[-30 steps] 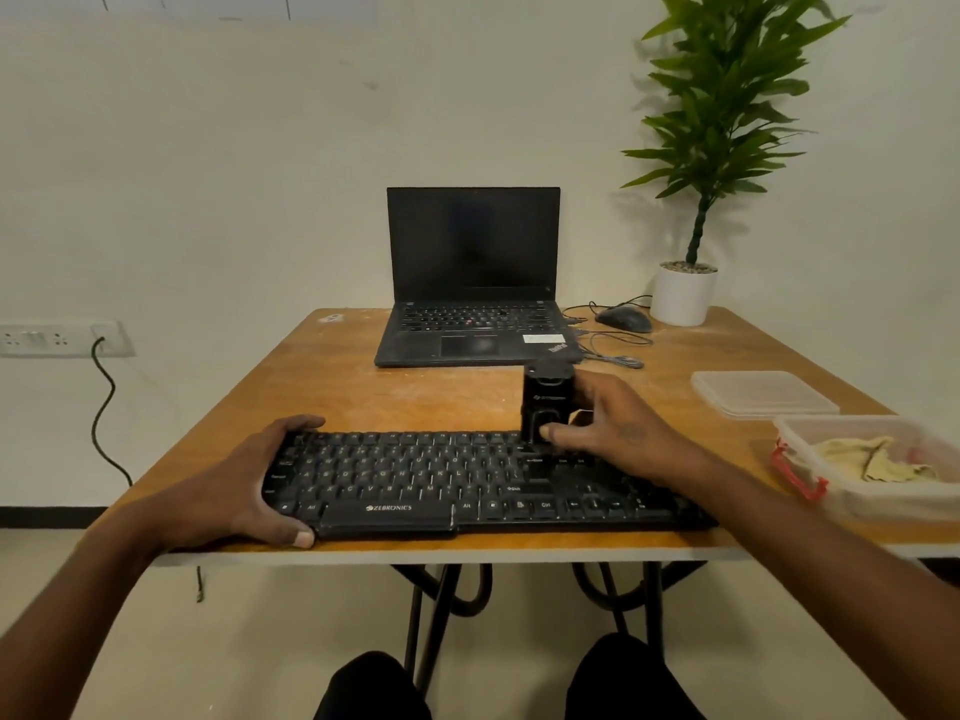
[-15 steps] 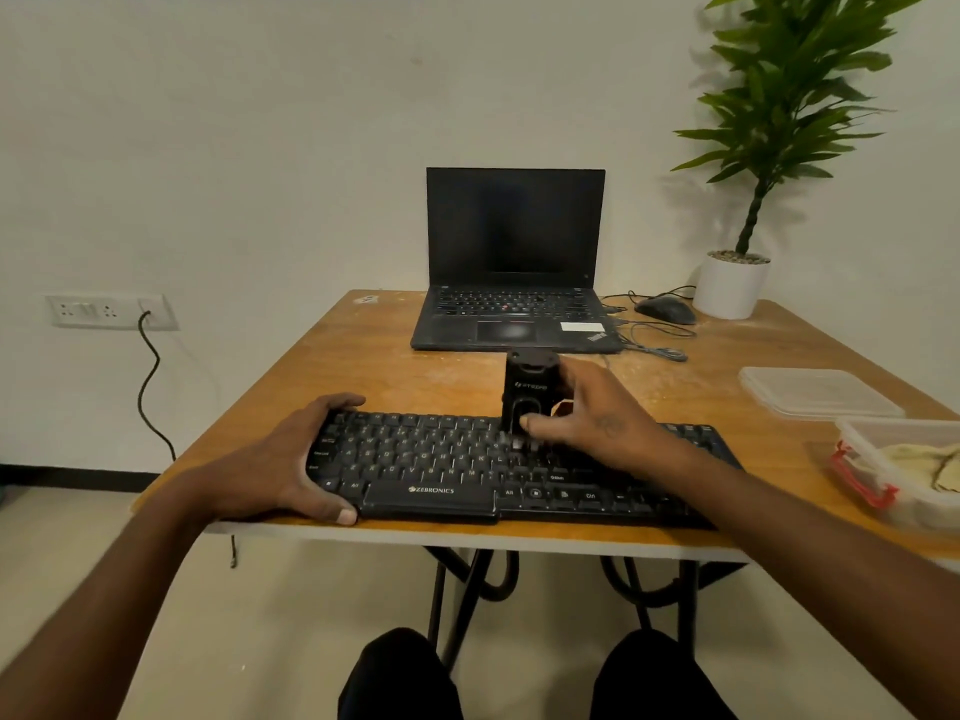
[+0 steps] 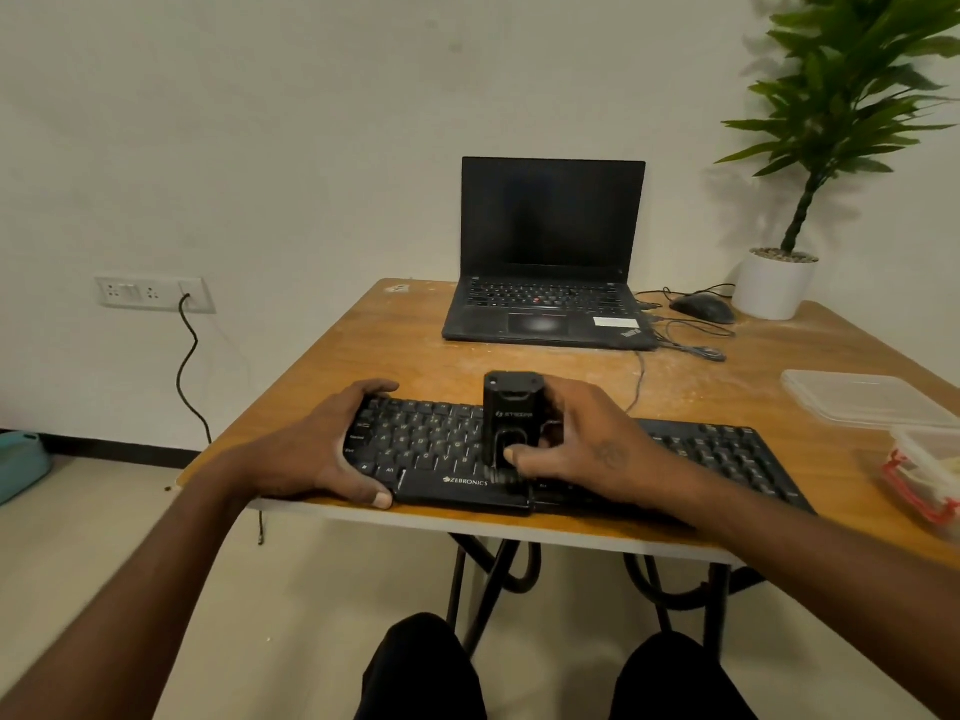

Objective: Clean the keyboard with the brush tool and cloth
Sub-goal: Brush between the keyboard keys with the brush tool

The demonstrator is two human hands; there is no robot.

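Note:
A black keyboard (image 3: pixel 717 454) lies along the front edge of the wooden table (image 3: pixel 395 356). My left hand (image 3: pixel 332 449) grips its left end, thumb on the front rim and fingers over the back. My right hand (image 3: pixel 587 449) holds a black brush tool (image 3: pixel 511 407) upright, bristles down on the keys near the space bar. A yellowish cloth (image 3: pixel 948 467) lies in a clear box at the right edge, only partly in view.
An open black laptop (image 3: pixel 545 262) stands at the back of the table, with a mouse (image 3: pixel 701 308) and loose cables to its right. A potted plant (image 3: pixel 776 283) fills the back right corner. A clear lid (image 3: pixel 857 397) lies beside the red-clipped box (image 3: pixel 919 485).
My right hand has drawn the brush tool from the upper key rows toward the front of the keyboard and a little left. My left hand stays on the keyboard's left end. The view has swung leftward.

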